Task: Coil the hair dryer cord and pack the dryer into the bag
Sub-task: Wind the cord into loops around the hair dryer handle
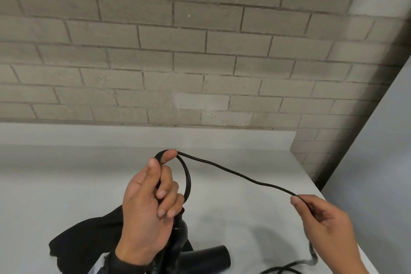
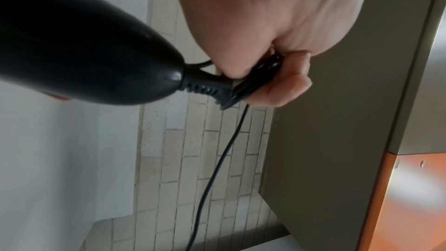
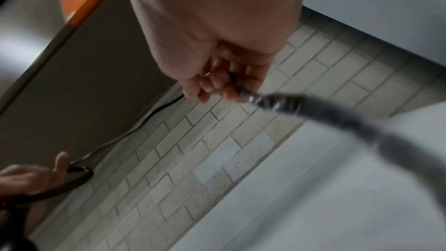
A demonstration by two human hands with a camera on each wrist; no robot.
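My left hand (image 1: 155, 187) grips a loop of the black cord (image 1: 235, 173) just above the hair dryer's handle (image 1: 178, 238); the loop passes over its forefinger. The black dryer (image 2: 79, 51) hangs below that hand, its nozzle (image 1: 209, 258) pointing right over the table. From the loop the cord runs right to my right hand (image 1: 320, 218), which pinches the cord (image 3: 272, 100) between thumb and fingers. More cord trails down to the table at the bottom right. A black fabric bag (image 1: 89, 236) lies on the table under my left wrist.
A white table (image 1: 66, 184) stands against a grey brick wall (image 1: 178, 51). Its right edge runs diagonally at the right, with a grey floor or panel (image 1: 382, 140) beyond. A grey cabinet side with an orange panel (image 2: 410, 198) shows in the wrist views.
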